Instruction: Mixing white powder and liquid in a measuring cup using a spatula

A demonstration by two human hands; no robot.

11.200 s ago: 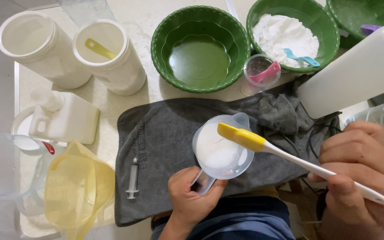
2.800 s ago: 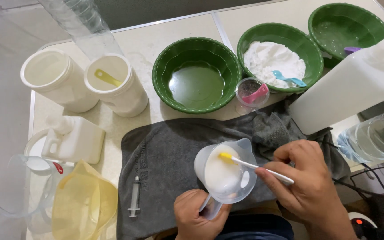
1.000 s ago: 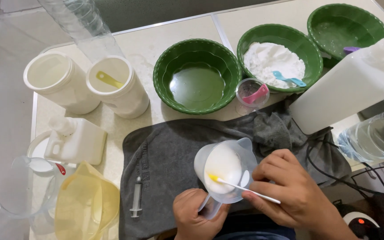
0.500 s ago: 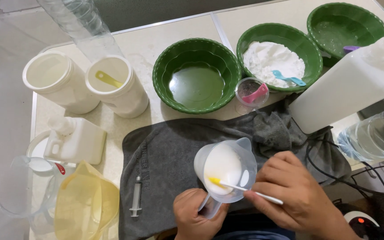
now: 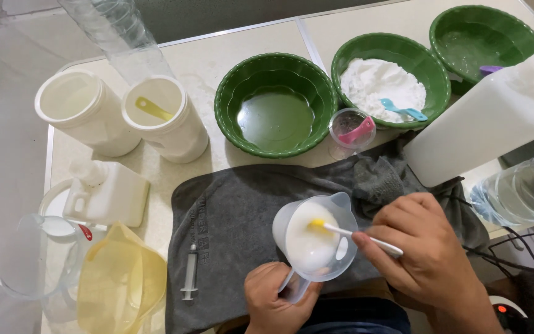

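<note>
Your left hand (image 5: 279, 300) grips the handle of the small clear cup (image 5: 315, 238), fingers curled tight around it, so the cup stays put while you work inside it. The cup sits on the grey towel (image 5: 236, 216), right in front of you, and it has white stuff in it. The towel lies under the cup, where it would catch drips and keep the bench (image 5: 248, 43) clean.

Your right hand (image 5: 428, 247) pinches the thin white stick of the little scraper (image 5: 347, 231). You hold it far back, so its yellow tip reaches down into the white stuff and your fingers stay out of it.

Behind the towel stand three green bowls. The middle bowl (image 5: 390, 80) holds white powder and a blue scoop (image 5: 403, 110), close enough to reach. A syringe (image 5: 190, 272) lies on the towel to the left, near a yellow jug (image 5: 118, 284). A big white bottle (image 5: 483, 124) leans on the right.
</note>
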